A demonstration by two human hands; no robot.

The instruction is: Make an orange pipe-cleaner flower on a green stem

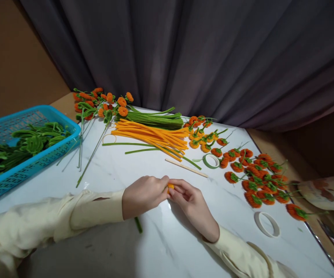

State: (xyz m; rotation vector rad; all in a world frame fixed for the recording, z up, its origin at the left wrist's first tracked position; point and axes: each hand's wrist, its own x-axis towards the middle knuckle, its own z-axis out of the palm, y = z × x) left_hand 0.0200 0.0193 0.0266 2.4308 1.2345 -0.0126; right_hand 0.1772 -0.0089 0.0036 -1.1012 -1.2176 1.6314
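Observation:
My left hand (145, 196) and my right hand (194, 204) meet over the middle of the table, fingers pinched together. Between their fingertips shows a small yellow-orange piece of pipe cleaner (171, 187), mostly covered by the fingers. A short green pipe-cleaner end (138, 224) sticks out below my left hand; whether it joins the held piece is hidden. Beyond the hands lie a thin wooden stick (186, 168), a bundle of yellow-orange pipe cleaners (152, 135) and a bundle of green pipe cleaners (155, 119).
A blue basket (78, 129) of green leaf pieces stands at left. Finished orange flowers on stems (122, 111) lie at the back left. Small orange pumpkin-like pieces (253, 181) cover the right side, near a green tape roll (211, 161) and a white ring (267, 224). A grey curtain (167, 50) hangs behind.

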